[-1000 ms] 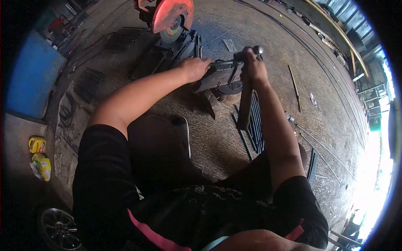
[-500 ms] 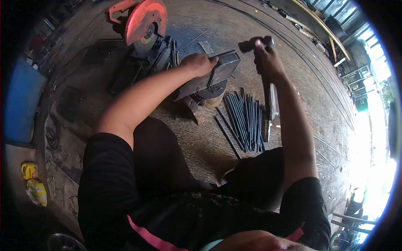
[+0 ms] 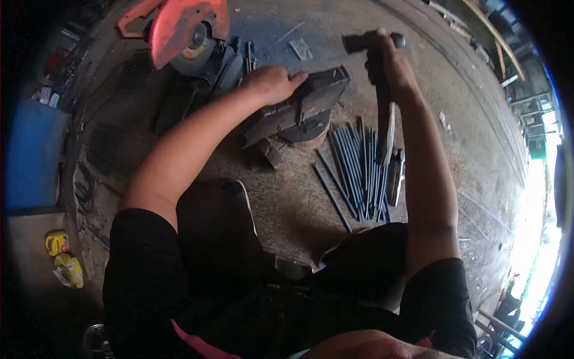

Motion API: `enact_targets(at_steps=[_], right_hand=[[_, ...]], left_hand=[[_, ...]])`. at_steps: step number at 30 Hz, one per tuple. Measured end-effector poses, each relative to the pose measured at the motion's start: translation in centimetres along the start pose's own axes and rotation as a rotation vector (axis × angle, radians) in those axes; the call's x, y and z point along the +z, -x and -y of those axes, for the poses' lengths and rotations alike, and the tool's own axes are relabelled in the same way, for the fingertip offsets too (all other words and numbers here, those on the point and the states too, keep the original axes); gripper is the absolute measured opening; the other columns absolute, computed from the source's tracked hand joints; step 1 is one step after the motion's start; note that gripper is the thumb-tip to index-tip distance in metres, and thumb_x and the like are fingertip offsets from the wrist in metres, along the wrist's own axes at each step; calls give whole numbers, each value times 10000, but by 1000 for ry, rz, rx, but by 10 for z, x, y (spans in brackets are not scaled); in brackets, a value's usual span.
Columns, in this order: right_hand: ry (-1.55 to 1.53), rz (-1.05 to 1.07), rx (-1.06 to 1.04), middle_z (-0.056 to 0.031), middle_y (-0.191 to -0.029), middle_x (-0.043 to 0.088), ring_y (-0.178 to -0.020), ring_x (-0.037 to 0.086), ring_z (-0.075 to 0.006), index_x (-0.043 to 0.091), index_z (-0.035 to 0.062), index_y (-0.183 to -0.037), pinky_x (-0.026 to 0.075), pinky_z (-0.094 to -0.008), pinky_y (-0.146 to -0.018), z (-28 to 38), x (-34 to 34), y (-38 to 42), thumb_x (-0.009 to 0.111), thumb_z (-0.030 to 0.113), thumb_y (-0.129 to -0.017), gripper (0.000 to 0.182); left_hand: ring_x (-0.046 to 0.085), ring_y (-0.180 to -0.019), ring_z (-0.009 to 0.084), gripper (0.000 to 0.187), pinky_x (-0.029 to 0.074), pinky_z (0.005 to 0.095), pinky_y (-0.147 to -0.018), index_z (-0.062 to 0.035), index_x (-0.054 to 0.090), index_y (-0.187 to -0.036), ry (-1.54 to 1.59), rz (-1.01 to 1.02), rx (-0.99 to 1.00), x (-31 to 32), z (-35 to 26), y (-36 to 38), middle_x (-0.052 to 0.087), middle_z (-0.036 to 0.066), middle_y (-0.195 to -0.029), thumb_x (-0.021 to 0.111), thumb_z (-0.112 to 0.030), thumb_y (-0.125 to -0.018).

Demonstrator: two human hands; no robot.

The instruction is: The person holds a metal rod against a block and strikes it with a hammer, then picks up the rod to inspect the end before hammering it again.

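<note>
My left hand is closed over the upper edge of a dark metal piece, boxy with a flat side. This piece lies tilted across a low round wooden block. To the right, my right hand is wrapped round a hammer close under its head, the handle hanging down toward me. The hammer is raised apart from the metal piece. Below them, several thin dark metal rods lie in a loose bundle on the floor.
An orange cut-off saw with a round disc stands at the upper left. A metal tool lies beside the rods. Long bars run along the floor at right. Yellow packages and a blue panel are at far left.
The camera view has shifted, so the saw sits higher and further left. Both hands keep their holds; the hammer appears slightly higher and further right. The metal piece stays on the block.
</note>
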State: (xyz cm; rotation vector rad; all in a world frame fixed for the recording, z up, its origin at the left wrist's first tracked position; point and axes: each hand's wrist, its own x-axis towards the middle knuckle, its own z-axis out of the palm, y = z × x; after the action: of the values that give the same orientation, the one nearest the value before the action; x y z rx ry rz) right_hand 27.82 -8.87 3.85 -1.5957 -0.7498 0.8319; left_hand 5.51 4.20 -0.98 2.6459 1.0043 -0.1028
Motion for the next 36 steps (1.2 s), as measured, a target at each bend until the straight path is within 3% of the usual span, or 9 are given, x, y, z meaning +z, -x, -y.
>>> enact_targets(at_steps=[2, 7, 10, 17, 20, 22, 25, 33, 36], right_hand=[[-24, -46, -8, -67, -707, 572, -577, 531, -139, 606, 29, -932, 430, -286, -534, -6, -1, -7, 515, 575, -900, 554], [-72, -81, 48, -57, -702, 566, -561, 527, -133, 605, 32, -957, 432, -287, -517, -3, -3, -5, 518, 556, -909, 534], [101, -87, -37, -43, -720, 584, -614, 547, -114, 637, 21, -998, 443, -259, -547, 2, 0, 6, 585, 534, -886, 528], [491, -42, -2, -83, -746, 605, -671, 583, -143, 653, 47, -1122, 480, -300, -612, 11, 21, 31, 551, 606, -867, 623], [516, -80, 10, -131, -801, 647, -754, 645, -225, 653, 54, -1132, 507, -341, -708, 12, 25, 38, 517, 643, -864, 661], [629, -166, -101, -184, -893, 682, -908, 665, -336, 650, 53, -1129, 502, -405, -811, 16, 26, 41, 478, 677, -859, 701], [728, -215, -148, -230, -1020, 668, -1047, 613, -396, 646, 53, -1130, 470, -444, -899, 28, 27, 47, 442, 697, -858, 728], [889, -228, -76, -238, -1024, 665, -1033, 616, -401, 666, 74, -1092, 481, -450, -891, 4, 32, 34, 427, 675, -867, 685], [710, -363, -285, -233, -953, 678, -983, 641, -390, 678, 65, -1060, 498, -446, -831, 30, 20, 32, 447, 642, -883, 647]], left_hand=[[640, -910, 416, 703, 490, 490, -834, 6, 700, -905, 77, 18, 11, -5, -7, -3, 659, 266, -920, 327, -587, -947], [644, -848, 424, 653, 499, 495, -782, 1, 701, -858, 76, -63, 176, -3, 7, -8, 659, 255, -846, 357, -545, -957], [640, -861, 430, 638, 496, 498, -786, 17, 693, -867, -50, -30, 167, -19, 13, -9, 654, 272, -864, 365, -522, -962], [624, -893, 446, 632, 477, 512, -806, -2, 689, -911, 0, -28, 134, -9, 9, -4, 645, 281, -891, 341, -526, -968], [632, -900, 442, 663, 490, 506, -809, 7, 694, -889, -20, -69, 81, -7, 2, 0, 653, 278, -894, 324, -536, -969], [637, -890, 440, 683, 496, 506, -805, -4, 700, -884, -56, -83, 77, -11, 0, 2, 657, 270, -875, 297, -548, -972], [640, -883, 437, 714, 498, 508, -802, 28, 689, -859, -68, -108, 81, -7, 3, 1, 651, 285, -860, 291, -553, -973], [637, -875, 451, 731, 501, 513, -798, 41, 681, -837, -3, -114, 64, 3, 2, 3, 650, 290, -866, 281, -556, -975], [635, -876, 455, 728, 499, 515, -797, 41, 682, -844, 15, -98, 52, 3, -1, 0, 652, 288, -876, 279, -551, -977]])
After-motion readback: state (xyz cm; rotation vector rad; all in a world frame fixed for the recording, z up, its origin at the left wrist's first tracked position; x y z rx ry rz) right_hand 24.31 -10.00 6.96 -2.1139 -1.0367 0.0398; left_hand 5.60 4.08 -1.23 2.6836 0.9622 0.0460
